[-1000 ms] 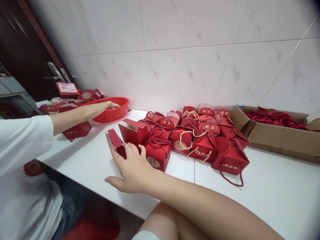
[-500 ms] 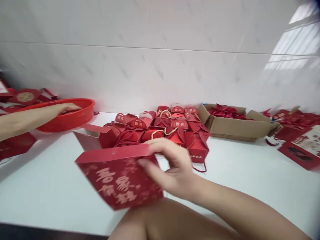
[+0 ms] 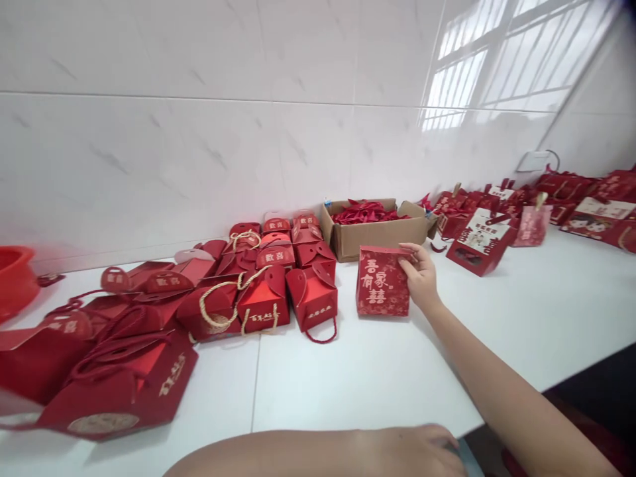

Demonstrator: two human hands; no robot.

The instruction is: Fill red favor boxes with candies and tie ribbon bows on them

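Note:
My right hand (image 3: 421, 271) grips the upper right edge of a red gift box (image 3: 382, 281) with light Chinese lettering. The box stands upright on the white table, its top flap closed, in front of a cardboard carton. My left forearm lies across the bottom of the view. My left hand (image 3: 437, 454) is curled near the table's front edge, with a small greyish thing at its fingers that I cannot make out; its fingertips are cut off by the frame.
Several red gift boxes with cord handles (image 3: 263, 298) crowd the table to the left. The cardboard carton (image 3: 382, 233) holds red ribbons. More red boxes (image 3: 481, 242) stand along the right. Part of a red plastic basin (image 3: 17, 281) shows at the left edge.
My right hand has carried the gift box rightward and set it on the table; its open top is now closed. The view has turned right, and another person's arm over the basin is out of sight.

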